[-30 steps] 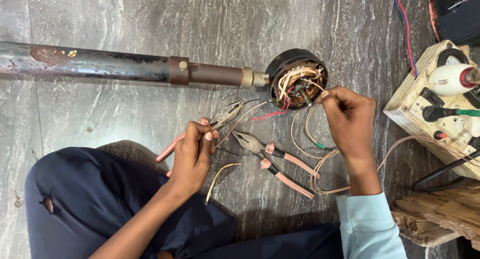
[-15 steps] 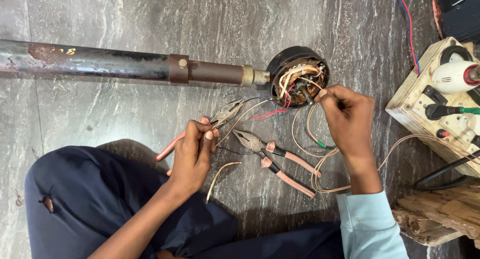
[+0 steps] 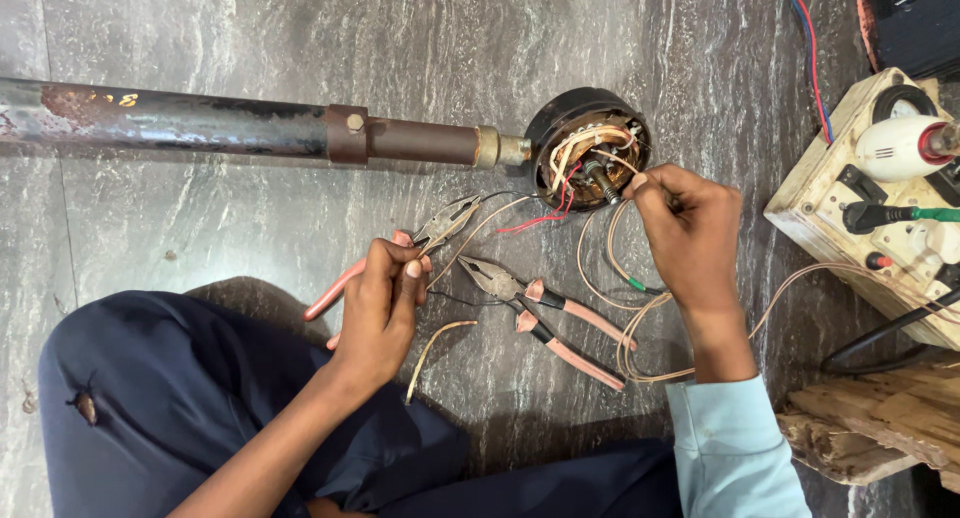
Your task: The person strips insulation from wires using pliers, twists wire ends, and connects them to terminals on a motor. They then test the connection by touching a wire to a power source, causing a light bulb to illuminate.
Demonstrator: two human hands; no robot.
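My left hand (image 3: 383, 303) grips a pair of pink-handled pliers (image 3: 437, 230) whose jaws pinch a thin wire running toward the motor. My right hand (image 3: 690, 236) pinches wires at the rim of a round black motor housing (image 3: 588, 143) full of copper windings. The housing sits at the end of a long rusty metal pipe (image 3: 240, 128) lying across the grey stone floor. A second pair of pink-handled pliers (image 3: 545, 313) lies on the floor between my hands. Loose tan wires (image 3: 640, 328) loop beneath my right hand.
A cream switch board (image 3: 880, 213) with plugs, sockets and a white bulb holder stands at the right. Red and blue wires (image 3: 812, 48) run up from it. Rough wood pieces (image 3: 880, 418) lie at the lower right. My dark blue trousers (image 3: 180, 398) fill the lower left.
Both hands stay nearly in place. My right hand has shifted slightly at the housing rim, and the view has drifted a little.
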